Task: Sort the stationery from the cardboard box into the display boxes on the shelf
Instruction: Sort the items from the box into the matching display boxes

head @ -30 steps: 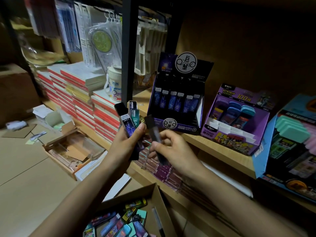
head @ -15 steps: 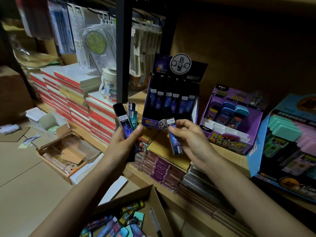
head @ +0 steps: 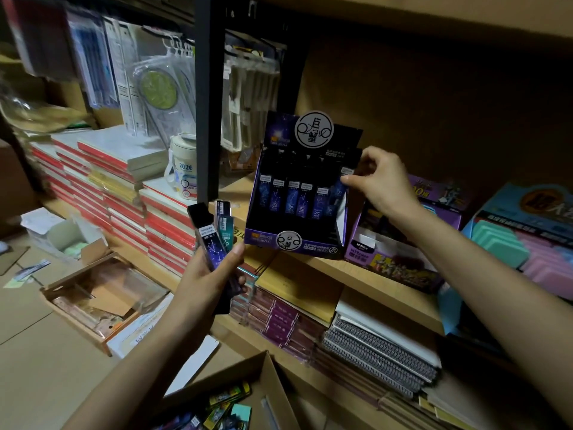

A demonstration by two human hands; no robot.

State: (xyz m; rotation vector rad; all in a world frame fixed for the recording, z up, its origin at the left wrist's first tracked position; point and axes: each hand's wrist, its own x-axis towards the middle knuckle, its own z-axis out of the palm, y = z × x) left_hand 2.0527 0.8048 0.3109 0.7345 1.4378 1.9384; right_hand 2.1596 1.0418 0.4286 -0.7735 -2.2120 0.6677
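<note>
The right hand [head: 383,181] pinches the top of a blue case [head: 338,190] between thumb and fingertips. The case stands at the right end of a row of like cases [head: 288,197], with its lower part inside the dark display box [head: 316,246]. Whether it is fully seated cannot be told.

The left hand [head: 210,280] is at about eight o'clock from that box. It grips a fan of slim cases [head: 209,240], the thumb pressed across their front. A dark starry one is foremost with a teal one behind, and their tops lean toward eleven o'clock.

The dark display box sits on the wooden shelf [head: 335,271]. A purple display box [head: 400,265] stands just beside it at three o'clock, partly behind the right forearm.

At six o'clock of the view the cardboard box [head: 273,377] lies open below the left forearm, with loose coloured stationery [head: 226,401] in it. Spiral notebooks [head: 381,346] lie on the lower level at five o'clock from the left hand. Stacks of red-edged notebooks [head: 102,181] fill the area at ten o'clock, with a white mug [head: 181,169] standing on them.
</note>
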